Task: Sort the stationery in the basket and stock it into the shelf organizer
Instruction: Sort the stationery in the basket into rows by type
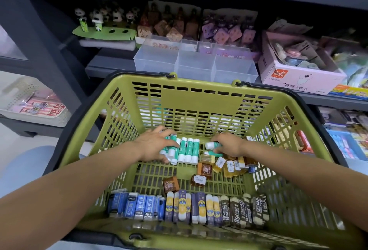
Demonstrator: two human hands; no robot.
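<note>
Green-capped glue sticks (pixel 188 151) in both grips, left hand (pixel 154 146), right hand (pixel 229 145).

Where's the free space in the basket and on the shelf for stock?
The clear organizer shows three bare compartments. Basket floor is open at its left, between glue sticks and eraser row. Crowded: by the brown packets under the right hand; the left hand grips glue sticks.

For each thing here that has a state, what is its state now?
Left hand: grips several glue sticks.
Right hand: holds one glue stick.
Basket: partly filled, handles folded down.
Shelf organizer: compartments empty.
Erasers: lined up along the near wall.
Brown packets: scattered loose.
</note>
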